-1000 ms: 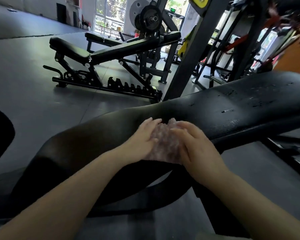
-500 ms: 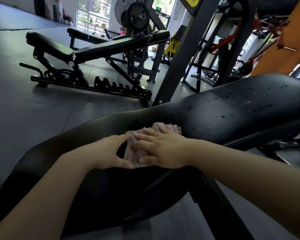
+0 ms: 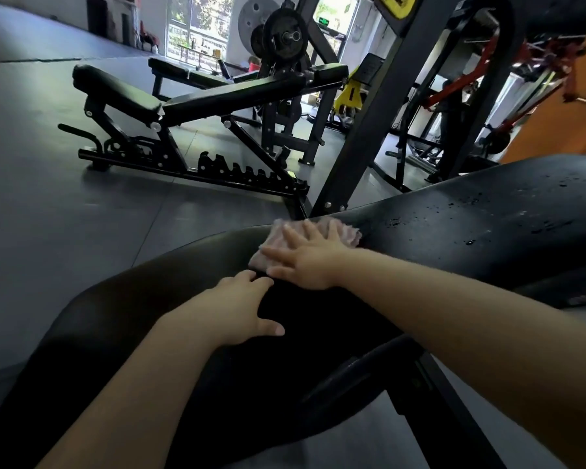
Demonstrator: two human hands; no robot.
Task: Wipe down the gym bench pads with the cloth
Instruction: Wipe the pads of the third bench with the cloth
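Right hand (image 3: pixel 307 262), fingers spread flat, presses crumpled pink cloth (image 3: pixel 347 233) at far edge of black padded counter (image 3: pixel 487 231); left hand (image 3: pixel 237 308), fingers loosely extended, rests nearer, droplet-speckled pad rightward.

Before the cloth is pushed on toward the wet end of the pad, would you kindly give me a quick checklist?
1. Right hand flat on the cloth: ok.
2. Cloth lying on the bench pad: ok.
3. Left hand bracing on the pad, off the cloth: ok.
4. Droplets ahead cleared: not ok.
5. Cloth's underside clean: cannot tell.
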